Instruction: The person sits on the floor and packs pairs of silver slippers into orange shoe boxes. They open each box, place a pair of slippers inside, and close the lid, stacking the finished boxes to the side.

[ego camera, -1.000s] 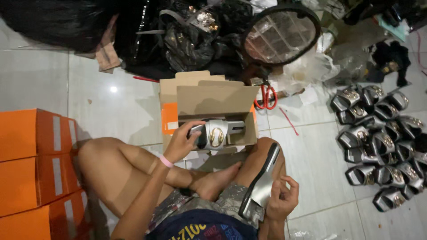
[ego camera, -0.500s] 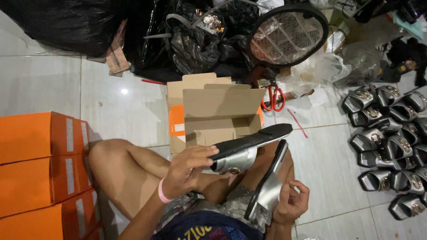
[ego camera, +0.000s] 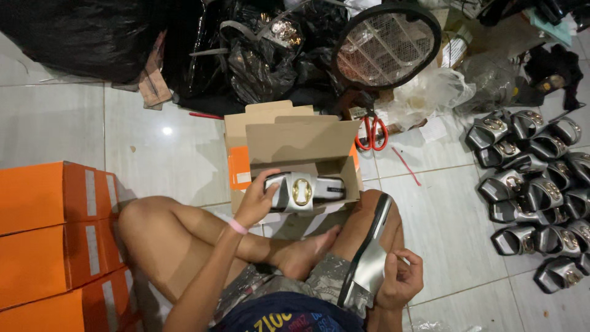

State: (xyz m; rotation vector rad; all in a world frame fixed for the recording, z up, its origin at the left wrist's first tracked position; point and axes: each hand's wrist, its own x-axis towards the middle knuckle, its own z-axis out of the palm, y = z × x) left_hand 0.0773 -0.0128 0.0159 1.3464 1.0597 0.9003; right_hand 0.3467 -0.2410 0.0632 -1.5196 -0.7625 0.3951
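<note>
I sit cross-legged on a tiled floor. My left hand (ego camera: 257, 200) grips the end of a silver sandal with a gold buckle (ego camera: 305, 192), holding it on its side at the mouth of an open cardboard shoe box (ego camera: 301, 142) in front of my knees. My right hand (ego camera: 401, 280) holds a second silver sandal (ego camera: 369, 258) by its heel; it rests tilted on my right leg, sole edge up.
Three orange shoe boxes (ego camera: 49, 230) are stacked at my left. Several silver sandals (ego camera: 534, 184) lie in rows at the right. Red-handled scissors (ego camera: 373, 132), a round mesh racket (ego camera: 387, 46) and black plastic bags (ego camera: 184, 43) lie beyond the box.
My left hand lifted a sandal sole-up over my lap half a second ago; now it holds the sandal buckle-side out at the box opening. The right hand and its sandal stayed on my leg.
</note>
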